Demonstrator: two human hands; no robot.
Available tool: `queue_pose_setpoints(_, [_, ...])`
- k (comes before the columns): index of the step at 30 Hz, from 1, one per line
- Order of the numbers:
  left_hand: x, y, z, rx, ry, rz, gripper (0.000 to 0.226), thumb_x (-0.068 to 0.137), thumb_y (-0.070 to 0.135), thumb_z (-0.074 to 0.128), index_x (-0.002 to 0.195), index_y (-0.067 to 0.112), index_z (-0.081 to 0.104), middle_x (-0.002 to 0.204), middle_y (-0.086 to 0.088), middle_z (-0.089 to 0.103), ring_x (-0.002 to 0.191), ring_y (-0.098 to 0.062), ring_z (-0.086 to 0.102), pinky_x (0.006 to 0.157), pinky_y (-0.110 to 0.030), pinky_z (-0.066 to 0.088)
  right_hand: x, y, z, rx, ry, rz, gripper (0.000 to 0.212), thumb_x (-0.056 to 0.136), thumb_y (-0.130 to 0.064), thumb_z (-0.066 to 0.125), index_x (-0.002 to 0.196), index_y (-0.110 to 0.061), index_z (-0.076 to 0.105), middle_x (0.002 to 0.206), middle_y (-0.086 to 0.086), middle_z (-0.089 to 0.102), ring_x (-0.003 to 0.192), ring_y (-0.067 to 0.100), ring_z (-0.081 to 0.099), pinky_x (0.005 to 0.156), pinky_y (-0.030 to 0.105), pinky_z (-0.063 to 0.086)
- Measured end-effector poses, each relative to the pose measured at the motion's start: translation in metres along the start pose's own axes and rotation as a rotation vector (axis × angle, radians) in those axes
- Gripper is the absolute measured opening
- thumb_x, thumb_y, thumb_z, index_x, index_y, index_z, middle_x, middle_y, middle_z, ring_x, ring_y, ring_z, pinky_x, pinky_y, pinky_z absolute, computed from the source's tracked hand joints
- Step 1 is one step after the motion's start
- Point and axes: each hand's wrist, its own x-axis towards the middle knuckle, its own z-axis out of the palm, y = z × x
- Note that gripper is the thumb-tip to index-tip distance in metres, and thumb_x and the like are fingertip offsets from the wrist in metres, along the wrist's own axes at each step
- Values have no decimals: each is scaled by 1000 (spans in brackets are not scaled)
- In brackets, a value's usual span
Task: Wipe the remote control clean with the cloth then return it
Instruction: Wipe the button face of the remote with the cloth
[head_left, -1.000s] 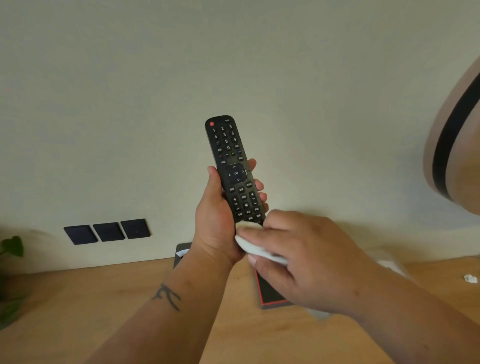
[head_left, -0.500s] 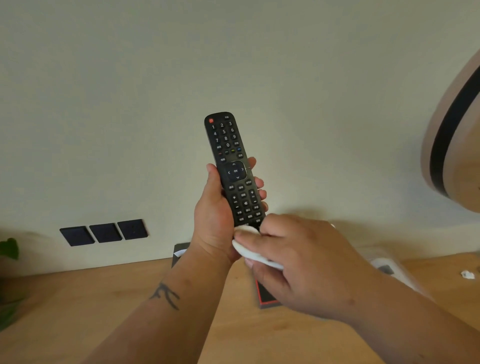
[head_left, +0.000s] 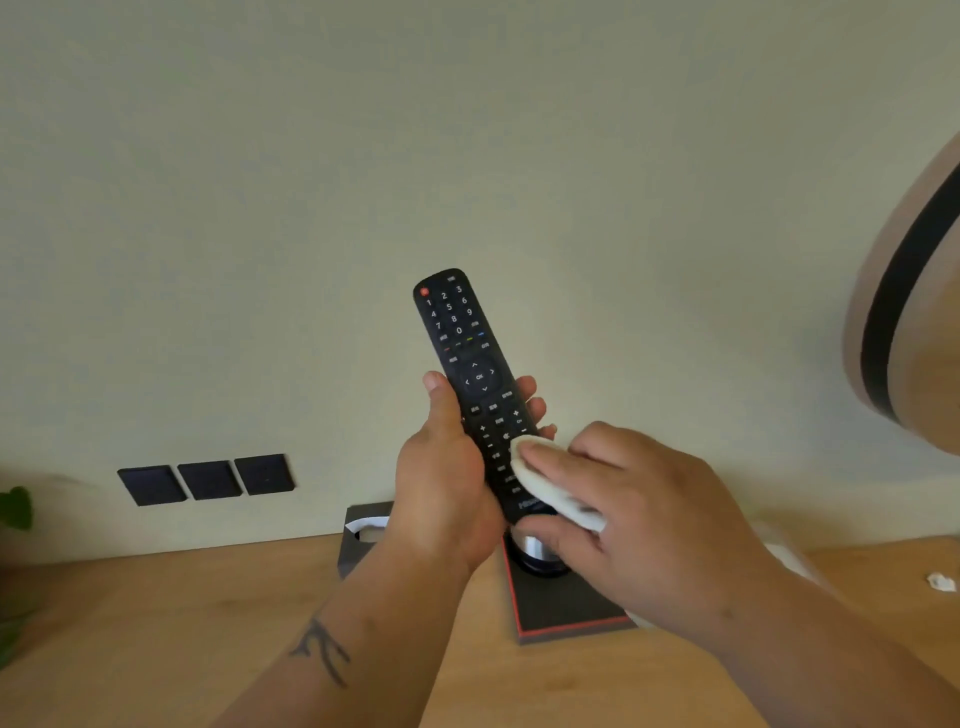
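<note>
The wiping step is in hand; the left hand (head_left: 441, 467) grips the remote control (head_left: 475, 384) upright above the wooden surface (head_left: 156, 623); the right hand (head_left: 639, 514) pinches the white cloth (head_left: 545, 483) against its lower keys; next, probably, strokes toward the number pad.

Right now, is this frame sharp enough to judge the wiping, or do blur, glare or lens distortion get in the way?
Head view: the remote is sharp enough to read its digits; the right hand and cloth are slightly soft; the round wooden object at the right edge is blurred and stretched by the wide lens; lighting is soft and even, with no glare on the remote; the left hand is clear.
</note>
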Motion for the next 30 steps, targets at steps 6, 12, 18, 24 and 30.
queue_pose_setpoints(6, [-2, -4, -9, -36, -94, -99, 63, 103, 55, 32, 120, 9, 71, 118, -12, 75, 102, -24, 75, 91, -45, 55, -4, 12, 4, 29, 34, 5, 49, 84, -61, 56, 120, -30, 67, 83, -10, 58, 67, 7, 53, 58, 16, 35])
queue_pose_setpoints(12, [-2, -11, -24, -6, -356, -259, 65, 101, 58, 32, 124, 9, 68, 117, -13, 72, 109, -30, 69, 93, -47, 55, 1, 12, 1, 27, 67, 12, 41, 92, -53, 52, 120, -28, 68, 86, -10, 59, 69, 9, 57, 56, 19, 40])
queue_pose_setpoints(18, [-2, -19, -25, 25, -407, -216, 59, 100, 55, 33, 116, 18, 76, 113, -11, 74, 106, -25, 70, 90, -39, 55, 25, 0, -18, -103, 94, -16, 33, 91, -45, 54, 117, -28, 66, 82, -6, 56, 66, 17, 55, 46, 30, 45])
queue_pose_setpoints(24, [-1, -15, -23, 38, -408, -181, 53, 98, 54, 40, 118, 19, 74, 112, -10, 73, 108, -25, 69, 94, -39, 51, 34, -5, -17, -138, 28, -37, 34, 92, -39, 52, 121, -27, 64, 82, -4, 54, 67, 20, 54, 45, 32, 46])
queue_pose_setpoints(30, [-10, -18, -23, 60, -400, -171, 50, 100, 51, 47, 120, 12, 70, 103, -11, 69, 89, -23, 67, 78, -35, 55, 41, 0, -24, -171, 53, -43, 30, 92, -40, 53, 117, -31, 66, 82, -5, 54, 68, 20, 55, 47, 27, 40])
